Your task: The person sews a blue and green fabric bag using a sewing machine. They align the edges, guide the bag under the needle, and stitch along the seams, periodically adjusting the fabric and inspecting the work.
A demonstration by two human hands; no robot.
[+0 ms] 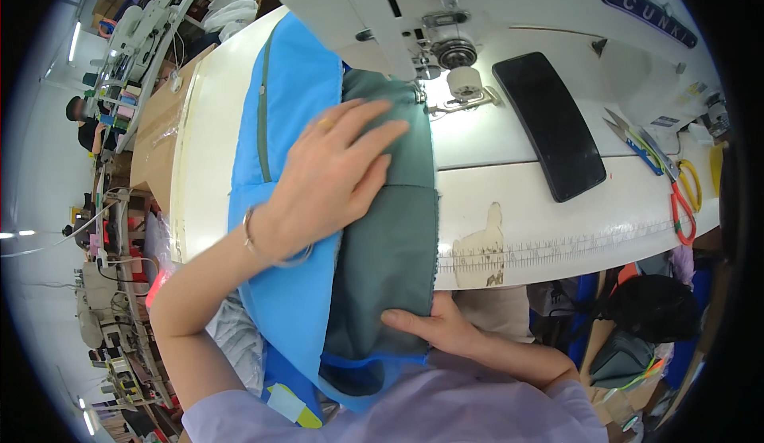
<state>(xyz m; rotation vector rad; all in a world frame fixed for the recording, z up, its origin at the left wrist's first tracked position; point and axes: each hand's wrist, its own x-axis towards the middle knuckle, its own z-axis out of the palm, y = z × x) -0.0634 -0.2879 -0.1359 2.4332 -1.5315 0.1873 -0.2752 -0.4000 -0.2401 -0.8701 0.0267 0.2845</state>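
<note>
A sewn piece of blue fabric [298, 69] joined to a dark green fabric panel [390, 236] lies across the bed of a white sewing machine [350, 5]. The green panel's right edge runs up to the presser foot [420, 93]. My left hand [338, 157] rests over the green panel just below the needle area, fingers apart and slightly blurred; it holds nothing. Down at the table's front edge, my right hand [442, 328] pinches the panel's lower end, thumb on top and the other fingers hidden underneath. A dark zipper-like strip [263, 101] runs along the blue part.
Right of the machine head lies a black phone [549, 125]. Beyond it are thread snips [637, 145] and red-and-yellow-handled scissors [676, 188]. A ruler scale [557, 248] marks the table's front edge. Other sewing machines [103, 308] and a person [83, 121] are at far left.
</note>
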